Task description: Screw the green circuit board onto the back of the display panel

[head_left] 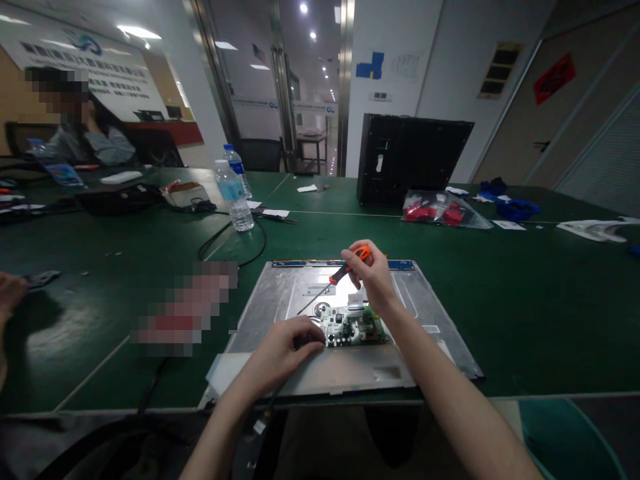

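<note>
Screwdriver [341, 272], one, orange and dark, is gripped by its handle in the right hand [373, 270], its shaft slanting down to the left; we cannot tell whether the tip touches anything. The left hand [293, 341] has its fingers curled at the left end of one green circuit board [345, 327]; they hide that end, so we cannot tell whether they grip it. The board lies on one silvery metal panel [440, 333], along whose far edge we see one narrow blue strip [400, 265], partly covered by the right hand. The two forearms hide more of the panel's near part.

Around it spreads the green table [525, 287]. On it we count three water bottles: a nearer one [234, 197] and a farther one [237, 167] partly behind it, both upright, and a tilted one [57, 163] at far left. At far right stand one black casing [410, 160] and, just before it, one clear bag [445, 210] with red things we cannot count.

Pixelation masks one reddish object [187, 310] left of the panel. At the left edge one co-worker's hand [13, 293] is cut off, near a small dark item [43, 279] too dim to name. One seated person [110, 143] shows at far left.
</note>
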Action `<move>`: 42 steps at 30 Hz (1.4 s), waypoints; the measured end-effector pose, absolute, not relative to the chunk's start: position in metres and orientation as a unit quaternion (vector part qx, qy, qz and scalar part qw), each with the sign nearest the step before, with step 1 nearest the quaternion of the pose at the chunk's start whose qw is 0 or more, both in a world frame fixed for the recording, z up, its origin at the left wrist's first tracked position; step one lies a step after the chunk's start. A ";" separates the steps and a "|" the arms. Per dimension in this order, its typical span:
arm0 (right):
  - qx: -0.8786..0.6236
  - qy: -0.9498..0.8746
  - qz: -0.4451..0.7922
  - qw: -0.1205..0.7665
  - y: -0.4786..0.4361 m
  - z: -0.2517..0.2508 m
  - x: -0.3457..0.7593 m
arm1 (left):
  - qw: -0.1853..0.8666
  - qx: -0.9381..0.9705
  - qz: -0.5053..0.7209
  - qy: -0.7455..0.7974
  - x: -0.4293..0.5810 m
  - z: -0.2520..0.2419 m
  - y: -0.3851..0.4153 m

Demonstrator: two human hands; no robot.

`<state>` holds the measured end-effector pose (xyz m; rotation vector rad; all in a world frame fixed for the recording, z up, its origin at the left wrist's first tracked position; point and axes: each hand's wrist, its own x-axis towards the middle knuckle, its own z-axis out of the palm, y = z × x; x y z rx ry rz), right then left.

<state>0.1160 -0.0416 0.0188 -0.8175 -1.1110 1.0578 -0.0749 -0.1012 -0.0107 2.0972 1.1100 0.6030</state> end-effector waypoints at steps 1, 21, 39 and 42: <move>-0.355 -0.484 0.468 0.649 -0.042 0.019 0.116 | 0.342 0.805 0.230 0.427 -0.075 -0.011 -0.101; -0.304 -0.592 0.444 0.601 -0.064 0.019 0.107 | 0.368 0.808 0.242 0.392 -0.080 -0.014 -0.101; -0.315 -0.688 0.297 0.583 -0.082 0.014 0.100 | 0.364 0.807 0.256 0.387 -0.081 -0.017 -0.102; -0.311 -0.692 0.309 0.574 -0.084 0.014 0.098 | 0.364 0.802 0.254 0.400 -0.079 -0.016 -0.102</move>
